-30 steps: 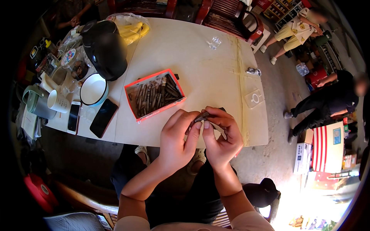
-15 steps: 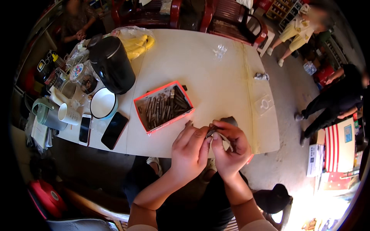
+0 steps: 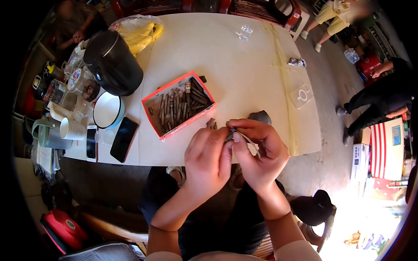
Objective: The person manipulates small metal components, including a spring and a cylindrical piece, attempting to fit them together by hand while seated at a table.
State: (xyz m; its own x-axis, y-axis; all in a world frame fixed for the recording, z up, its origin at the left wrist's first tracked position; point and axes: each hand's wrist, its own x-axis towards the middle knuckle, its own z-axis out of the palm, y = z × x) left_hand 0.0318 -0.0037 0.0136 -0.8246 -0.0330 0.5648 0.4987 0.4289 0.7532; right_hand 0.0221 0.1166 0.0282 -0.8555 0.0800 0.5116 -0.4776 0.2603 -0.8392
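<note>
My left hand (image 3: 205,154) and right hand (image 3: 263,152) meet over the table's near edge, fingertips pinched together on a small dark piece (image 3: 229,135). A narrow pale strip (image 3: 252,144) runs from the fingertips along my right fingers. Fingers cover most of the dark piece, so its kind cannot be told. Beyond my left knuckles, brownish stick-like pieces (image 3: 211,123) show on the table. A dark grey lump (image 3: 261,116) lies just behind my right hand. To the left, an open orange-rimmed box (image 3: 191,121) holds several dark, slim rods (image 3: 172,106).
Left of the box are a black phone (image 3: 124,140), a white phone (image 3: 91,143), a white bowl (image 3: 108,111), a cup (image 3: 72,129) and a tall black container (image 3: 114,63). A clear plastic cup (image 3: 245,33) stands at the far side. People are beyond the table.
The view has shifted, and the table and its things sit higher in the picture. Both hands stay together at the small dark piece; the fingers have shifted slightly.
</note>
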